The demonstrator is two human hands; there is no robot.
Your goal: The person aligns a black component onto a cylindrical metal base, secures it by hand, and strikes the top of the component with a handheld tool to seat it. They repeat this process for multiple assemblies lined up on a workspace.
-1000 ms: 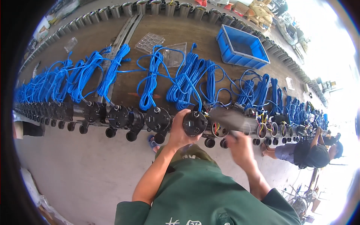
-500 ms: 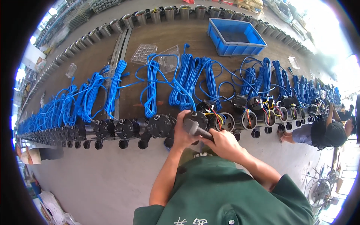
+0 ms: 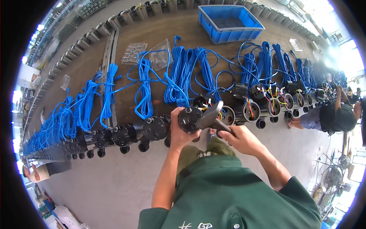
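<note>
My left hand (image 3: pixel 179 133) is wrapped round a black round cap (image 3: pixel 187 121) at the end of a pump-like cylinder in the row. A blue cable (image 3: pixel 180 91) runs up from this cap to the coiled bundles. In my right hand (image 3: pixel 243 139) is a hammer, gripped by its dark handle (image 3: pixel 222 126). The grey hammer head (image 3: pixel 210 115) is tilted and overlaps the cap's right edge in view; whether it touches the cap I cannot tell. Right of it, an uncapped cylinder (image 3: pixel 228 115) shows coloured wires.
Capped black cylinders (image 3: pixel 154 129) line the bench edge leftward; open cylinders with wires (image 3: pixel 251 110) continue rightward. Coiled blue cables (image 3: pixel 145 89) lie behind. A blue crate (image 3: pixel 230 35) and clear plastic trays (image 3: pixel 134 53) rest on the brown bench (image 3: pixel 160 35). Other people (image 3: pixel 335 118) stand at both sides.
The hammer has turned and its head now stands higher and farther right. My right hand has shifted right. My left hand stays on the cap, and the whole view has shifted slightly.
</note>
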